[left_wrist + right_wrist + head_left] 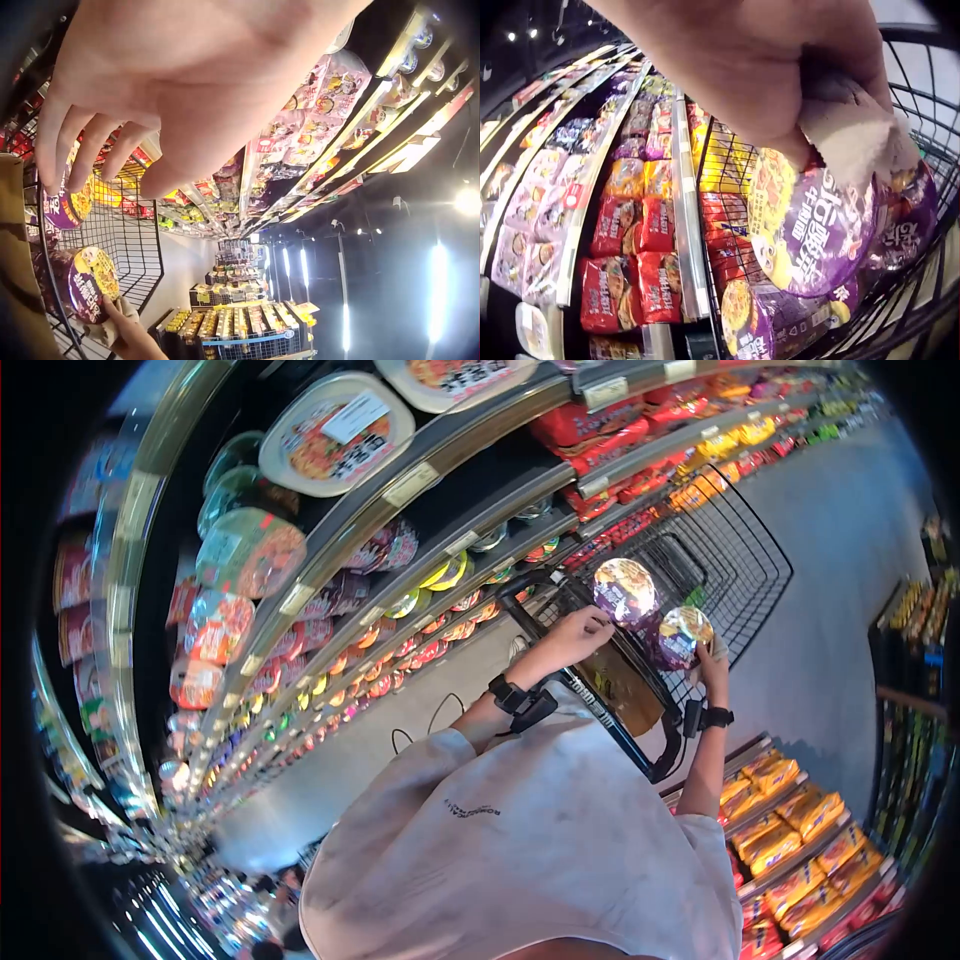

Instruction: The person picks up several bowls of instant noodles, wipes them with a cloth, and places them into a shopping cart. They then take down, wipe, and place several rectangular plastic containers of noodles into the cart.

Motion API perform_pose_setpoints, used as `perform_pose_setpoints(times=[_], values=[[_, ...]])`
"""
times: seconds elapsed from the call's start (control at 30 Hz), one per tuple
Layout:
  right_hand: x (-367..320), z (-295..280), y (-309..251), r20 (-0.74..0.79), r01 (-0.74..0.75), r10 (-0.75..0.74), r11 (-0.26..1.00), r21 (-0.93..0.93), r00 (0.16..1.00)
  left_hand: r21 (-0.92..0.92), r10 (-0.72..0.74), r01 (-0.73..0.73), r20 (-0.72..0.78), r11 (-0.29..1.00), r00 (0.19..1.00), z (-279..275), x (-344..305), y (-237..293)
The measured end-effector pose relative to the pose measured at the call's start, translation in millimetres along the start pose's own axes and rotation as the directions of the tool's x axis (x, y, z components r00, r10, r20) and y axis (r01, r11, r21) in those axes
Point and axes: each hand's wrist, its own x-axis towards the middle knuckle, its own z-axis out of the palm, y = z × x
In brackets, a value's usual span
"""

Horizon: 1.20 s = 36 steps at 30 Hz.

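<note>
Two purple instant noodle cups with shiny printed lids are at the handle end of a black wire shopping cart (745, 545). My left hand (585, 635) is beside the nearer-left cup (625, 592); in the left wrist view its loosely bent fingers overlap that cup's edge, with nothing gripped. My right hand (713, 670) is at the other cup (683, 635). In the right wrist view its fingers curl round a crumpled greyish cloth (847, 142), which lies against that cup's lid (817, 232). The left wrist view shows the right thumb at the lid's edge.
Shelves of packaged noodles (340, 435) run along the left. Red packets (611, 292) fill the shelf beside the cart. A brown panel (620, 690) is under the cart handle (610, 725). Yellow packets (770, 845) sit on a rack at the right; grey floor (830, 560) lies ahead.
</note>
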Motion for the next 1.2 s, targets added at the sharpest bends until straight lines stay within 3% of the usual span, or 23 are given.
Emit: perform_pose_setpoints(times=[0.07,0.13,0.17,0.27,0.3,0.37,0.4,0.47,0.5,0.6,0.63,0.67,0.7,0.73,0.8,0.87,0.9,0.93,0.97,1.03,1.07,1.13,1.2], values=[[1.0,2.8,-9.1,0.054,-0.013,0.014,0.999,-0.030,0.998,0.004,0.039,-0.039,0.003,0.999,0.999,1.1,2.3,-8.8],[0.5,4.3,-9.8,0.065,0.267,-0.263,0.887,-0.378,0.963,0.015,0.045,-0.045,-0.050,0.999,0.998,-1.6,-1.2,-6.4],[-0.8,1.4,-14.0,0.095,0.284,-0.269,0.879,-0.383,0.959,0.029,0.035,-0.033,-0.068,0.999,0.997,-6.0,-2.7,-5.5],[-14.8,-20.8,-52.3,0.059,0.040,0.001,0.728,-0.685,0.998,0.017,0.023,-0.020,-0.144,1.000,0.989,-24.0,-14.5,-0.3],[-23.6,-22.3,-73.3,0.073,0.055,-0.006,0.722,-0.690,0.997,0.003,0.023,-0.023,-0.189,1.000,0.982,-30.7,-18.9,-1.3],[-43.5,-17.8,-113.7,0.046,-0.014,0.035,0.918,-0.397,0.998,-0.012,0.031,-0.035,-0.228,0.999,0.973,-44.7,-19.2,-10.4],[-43.4,-15.9,-120.1,0.039,-0.014,0.032,0.916,-0.400,0.999,-0.046,0.072,-0.087,-0.255,0.995,0.964,-52.0,-18.6,-14.6],[-49.2,-14.7,-129.6,-0.094,-0.049,0.046,0.998,-0.026,0.995,-0.080,0.118,-0.143,-0.258,0.986,0.959,-61.4,-16.7,-21.0],[-61.9,-4.6,-151.4,-0.117,-0.053,0.049,0.998,-0.025,0.992,-0.180,0.108,-0.143,-0.194,0.973,0.975,-66.3,-26.3,4.2],[-116.8,64.2,-246.2,0.061,-0.043,0.047,0.997,-0.063,0.997,-0.251,0.204,-0.197,0.005,0.948,0.979,-71.6,-45.2,57.1],[-124.2,78.2,-235.8,0.092,-0.018,0.017,1.000,0.014,0.996,-0.208,0.325,-0.304,0.077,0.930,0.942,-67.6,-42.8,58.2],[-130.4,94.7,-245.6,0.250,-0.171,0.130,0.974,0.147,0.959,-0.174,0.436,-0.411,0.149,0.895,0.887,-63.2,-39.0,59.0],[-136.8,117.4,-261.3,0.391,-0.142,0.112,0.989,0.048,0.913,-0.138,0.365,-0.340,0.274,0.930,0.889,-60.4,-34.5,54.3],[-161.4,147.8,-293.0,0.382,-0.179,0.106,0.971,0.161,0.918,0.033,0.423,-0.442,0.238,0.896,0.874,-57.6,-33.7,49.5],[-166.9,167.0,-293.7,0.350,0.021,-0.010,0.999,-0.027,0.937,0.131,0.418,-0.437,0.151,0.890,0.896,-66.4,-25.7,37.5],[-170.6,173.9,-289.2,0.233,-0.044,0.050,0.999,-0.032,0.971,-0.006,0.411,-0.411,0.020,0.912,0.911,-84.4,-16.9,23.9],[-169.7,173.6,-293.8,0.303,-0.014,-0.017,0.995,0.101,0.953,0.005,0.321,-0.321,-0.046,0.947,0.946,-101.4,-19.3,32.3],[-169.7,173.0,-296.1,0.361,0.009,-0.096,0.972,0.235,0.927,-0.122,0.351,-0.389,-0.249,0.913,0.903,-115.2,-19.3,34.8],[-172.0,172.9,-295.0,0.359,0.011,-0.103,0.968,0.251,0.928,0.155,0.445,-0.423,-0.452,0.893,0.773,-134.2,-14.8,30.3],[-176.2,171.3,-283.6,0.351,0.034,-0.106,0.978,0.204,0.930,0.693,0.723,-0.259,-0.544,0.673,0.425,-173.6,-19.8,40.8],[-176.5,171.1,-278.1,0.359,0.064,-0.113,0.987,0.145,0.927,0.696,0.660,-0.103,-0.610,0.711,0.438,-184.0,-21.7,40.0],[-182.1,171.7,-269.8,0.335,0.084,-0.130,0.986,0.147,0.933,0.694,0.450,0.195,-0.628,0.693,0.635,-202.4,-15.6,30.1],[-187.0,170.0,-262.7,0.334,0.062,-0.088,0.994,0.088,0.938,0.768,0.509,0.129,-0.530,0.628,0.678,-204.5,20.6,-30.3]])
